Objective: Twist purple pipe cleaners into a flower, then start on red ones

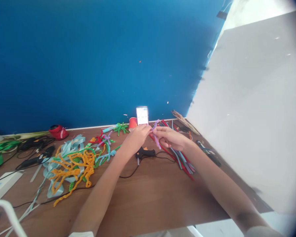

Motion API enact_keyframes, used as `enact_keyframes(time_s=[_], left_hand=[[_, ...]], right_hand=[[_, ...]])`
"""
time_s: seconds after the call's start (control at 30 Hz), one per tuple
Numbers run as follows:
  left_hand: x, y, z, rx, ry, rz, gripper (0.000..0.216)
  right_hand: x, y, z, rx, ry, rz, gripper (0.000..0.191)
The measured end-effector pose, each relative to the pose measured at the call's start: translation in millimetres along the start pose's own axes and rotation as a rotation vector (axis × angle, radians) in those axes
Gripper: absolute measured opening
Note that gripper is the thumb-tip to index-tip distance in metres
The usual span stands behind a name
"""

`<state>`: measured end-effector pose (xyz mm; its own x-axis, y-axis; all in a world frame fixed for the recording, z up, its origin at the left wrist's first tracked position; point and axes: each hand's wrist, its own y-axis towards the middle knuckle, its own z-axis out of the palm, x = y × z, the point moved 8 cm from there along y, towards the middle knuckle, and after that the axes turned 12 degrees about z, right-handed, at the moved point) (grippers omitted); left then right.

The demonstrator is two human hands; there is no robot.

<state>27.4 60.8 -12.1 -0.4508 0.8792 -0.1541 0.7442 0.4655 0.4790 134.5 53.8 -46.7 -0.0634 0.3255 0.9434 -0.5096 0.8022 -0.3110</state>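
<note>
Both hands meet above the far part of the brown table. Between them is a purple pipe cleaner (156, 141), bent, with one end rising and another hanging down. My left hand (140, 133) pinches it from the left, its fingertips partly hidden behind the hand. My right hand (171, 137) grips it between thumb and forefinger, with the other fingers curled. Just below the hands lies a black glue gun (145, 153) with its cable. Under my right forearm a bundle of red, blue and purple pipe cleaners (187, 164) is spread on the table.
A lit phone (142, 116) stands against the blue wall beside a red cup (132, 124). Orange pipe cleaners (74, 168) and light blue ribbon (49, 168) pile up at left. Cables, another glue gun (37, 159) and a white power strip (5, 184) lie further left.
</note>
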Motion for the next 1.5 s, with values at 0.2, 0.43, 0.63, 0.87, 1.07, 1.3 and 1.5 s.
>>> enact_keyframes(time_s=[0.2, 0.43, 0.63, 0.87, 1.07, 1.3, 1.5], left_hand=[[-9.5, 0.4, -4.6, 0.046, 0.116, -0.033, 0.029], [0.6, -4.6, -6.8, -0.071, -0.093, -0.312, 0.033], [14.7, -9.7, 8.6, -0.144, -0.555, -0.468, 0.033], [17.0, -10.9, -5.1, -0.223, -0.532, -0.455, 0.032], [15.5, -8.4, -16.6, -0.264, -0.447, -0.414, 0.034], [10.1, -6.2, -17.9, -0.239, -0.352, -0.344, 0.028], [0.9, -0.1, -13.6, -0.155, -0.181, -0.199, 0.026]], right_hand=[[0.0, 4.6, -10.7, -0.13, -0.058, -0.094, 0.035], [29.0, -19.8, -2.3, -0.56, -0.786, -0.491, 0.023], [22.0, -20.4, 9.6, -0.717, -1.209, -0.569, 0.018], [38.8, -37.0, -4.2, -0.659, -0.6, -0.553, 0.027], [37.9, -31.9, -6.4, -0.483, -0.443, -0.442, 0.013], [13.9, -1.8, -7.4, -0.299, -0.334, -0.216, 0.02], [19.8, -5.4, -7.9, -0.27, -0.156, -0.284, 0.033]])
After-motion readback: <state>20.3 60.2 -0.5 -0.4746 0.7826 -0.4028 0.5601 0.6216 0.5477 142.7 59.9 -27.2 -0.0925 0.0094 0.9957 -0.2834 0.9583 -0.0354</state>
